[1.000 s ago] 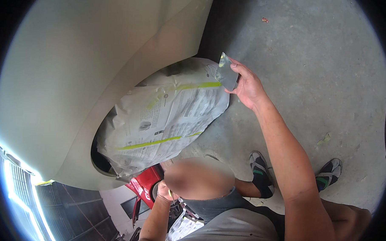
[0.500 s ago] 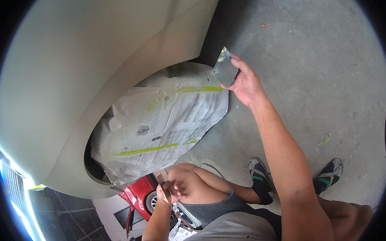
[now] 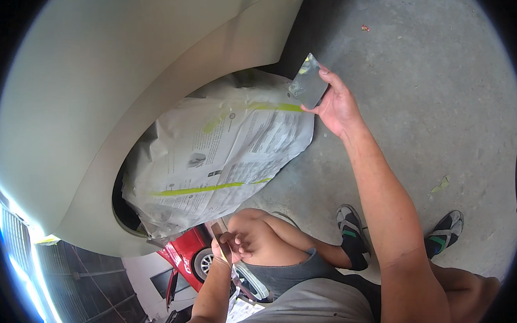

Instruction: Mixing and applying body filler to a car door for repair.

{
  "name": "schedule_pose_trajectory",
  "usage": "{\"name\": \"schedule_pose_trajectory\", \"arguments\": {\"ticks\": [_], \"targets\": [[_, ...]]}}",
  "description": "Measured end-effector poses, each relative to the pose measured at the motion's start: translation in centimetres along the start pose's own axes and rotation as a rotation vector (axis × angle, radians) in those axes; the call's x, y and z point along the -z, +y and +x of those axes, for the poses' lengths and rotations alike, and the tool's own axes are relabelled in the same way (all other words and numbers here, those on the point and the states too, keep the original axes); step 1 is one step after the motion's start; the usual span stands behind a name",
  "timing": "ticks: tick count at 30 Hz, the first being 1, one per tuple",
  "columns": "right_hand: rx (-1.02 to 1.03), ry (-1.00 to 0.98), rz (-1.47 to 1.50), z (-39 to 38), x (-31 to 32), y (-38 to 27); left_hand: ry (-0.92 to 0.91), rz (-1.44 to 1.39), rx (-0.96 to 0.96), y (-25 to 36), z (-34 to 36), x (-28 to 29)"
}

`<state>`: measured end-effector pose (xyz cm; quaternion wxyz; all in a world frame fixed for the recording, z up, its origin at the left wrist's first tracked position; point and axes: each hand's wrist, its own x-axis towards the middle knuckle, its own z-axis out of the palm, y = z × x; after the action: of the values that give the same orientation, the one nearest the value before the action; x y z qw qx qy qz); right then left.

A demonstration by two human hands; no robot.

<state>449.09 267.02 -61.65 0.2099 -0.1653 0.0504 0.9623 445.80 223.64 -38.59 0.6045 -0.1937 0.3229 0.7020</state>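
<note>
My right hand (image 3: pixel 340 107) is raised beside the wheel arch, its thumb and fingers gripping the edges of a flat grey plate (image 3: pixel 310 83) with pale yellowish smears at one corner. My left hand (image 3: pixel 231 247) is low by my bent knee, fingers curled around a thin, flat brownish strip (image 3: pixel 217 229) whose exact kind I cannot make out. In front of me is a dull grey-beige car fender (image 3: pixel 101 87). Printed masking paper (image 3: pixel 207 154) with yellow-green tape (image 3: pixel 212 189) covers the wheel opening. Neither hand touches the fender.
The concrete floor (image 3: pixel 431 110) stretches to the right, with a small red scrap (image 3: pixel 365 28) and a piece of greenish tape (image 3: pixel 441 184) on it. A red car (image 3: pixel 182 253) stands behind my left hand. My shoes (image 3: pixel 444 229) are at the lower right.
The plate and my right hand have shifted slightly up and right in view, along with the whole scene. Both hands keep their hold.
</note>
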Motion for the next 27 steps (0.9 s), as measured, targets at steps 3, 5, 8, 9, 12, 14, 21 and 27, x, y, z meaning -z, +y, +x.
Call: {"name": "schedule_pose_trajectory", "arguments": {"ticks": [3,5,8,9,12,14,21,27], "targets": [[0.008,0.007,-0.001,0.0,0.1,0.0,-0.003,0.01,0.005,-0.2,0.3,-0.1],[0.008,0.003,0.003,0.0,0.0,0.1,-0.006,0.008,0.006,-0.3,0.2,-0.2],[0.004,-0.004,0.033,-0.2,-0.4,-0.2,0.002,0.031,0.01,-0.3,0.3,-0.2],[-0.001,-0.008,0.061,-0.4,-0.6,-0.3,0.0,0.033,0.006,-0.3,0.3,-0.2],[0.447,0.04,-0.54,-0.3,-2.7,2.2,0.015,0.049,-0.009,-0.2,0.1,0.0],[0.608,0.002,-0.7,-1.6,-6.0,3.8,-0.055,0.077,0.016,0.1,-0.1,0.3],[0.797,0.13,-0.92,-3.6,-10.6,8.7,-0.064,0.048,0.017,0.4,1.0,0.6],[0.951,0.02,-1.065,-4.2,-11.9,9.4,-0.153,-0.011,0.019,1.2,1.8,1.7]]}}
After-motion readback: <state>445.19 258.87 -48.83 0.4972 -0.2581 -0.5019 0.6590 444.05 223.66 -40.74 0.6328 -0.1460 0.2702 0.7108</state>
